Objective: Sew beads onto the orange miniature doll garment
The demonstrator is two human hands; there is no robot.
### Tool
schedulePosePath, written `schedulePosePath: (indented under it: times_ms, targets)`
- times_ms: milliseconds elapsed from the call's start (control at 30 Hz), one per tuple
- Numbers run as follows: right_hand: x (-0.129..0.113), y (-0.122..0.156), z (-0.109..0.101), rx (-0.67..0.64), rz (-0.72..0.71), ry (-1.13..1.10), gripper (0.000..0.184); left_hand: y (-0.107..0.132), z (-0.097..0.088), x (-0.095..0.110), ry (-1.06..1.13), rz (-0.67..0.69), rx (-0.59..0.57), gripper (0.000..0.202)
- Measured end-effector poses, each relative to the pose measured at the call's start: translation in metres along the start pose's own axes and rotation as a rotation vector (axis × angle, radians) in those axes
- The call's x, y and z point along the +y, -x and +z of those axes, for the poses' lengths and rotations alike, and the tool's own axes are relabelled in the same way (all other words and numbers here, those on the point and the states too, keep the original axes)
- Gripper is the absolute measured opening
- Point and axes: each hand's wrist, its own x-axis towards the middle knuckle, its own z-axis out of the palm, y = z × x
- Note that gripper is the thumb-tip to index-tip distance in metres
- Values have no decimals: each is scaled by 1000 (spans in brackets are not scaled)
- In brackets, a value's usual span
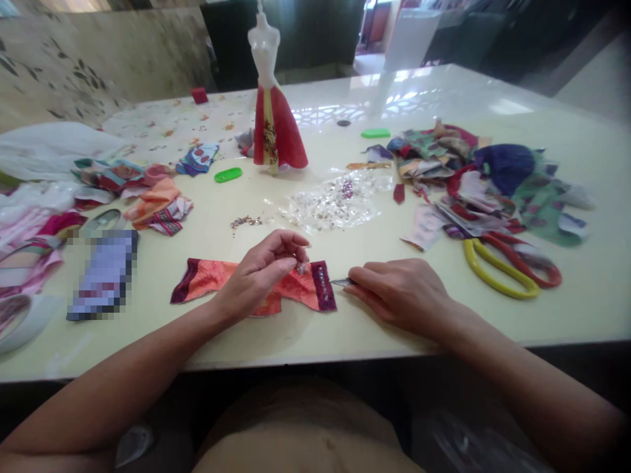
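Right hand [404,289] holds tool [340,282] pointing left.

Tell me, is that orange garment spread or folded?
Spread: the garment lies on the table, sleeves out to both sides; the left hand hides part of its middle.

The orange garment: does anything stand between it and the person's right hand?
Nothing visible blocks the way. Only the pointed tool in the right hand spans the gap, its tip close to the dark cuff. The left hand is over the middle of the orange garment, outside that gap.
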Motion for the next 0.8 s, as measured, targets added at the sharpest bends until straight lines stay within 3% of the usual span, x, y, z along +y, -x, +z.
schedulePosePath:
  times_ms: [367,667,800]
  targets:
    - [-7,3,3,-32,-30,62,37,2,-2,3,-312,144,-61,29]
    - [-11,-1,4,-36,-55,154,22,2,-4,4,-451,164,-100,28]
    - [-12,-2,4,-55,-34,129,26,1,-3,7,-524,200,-142,30]
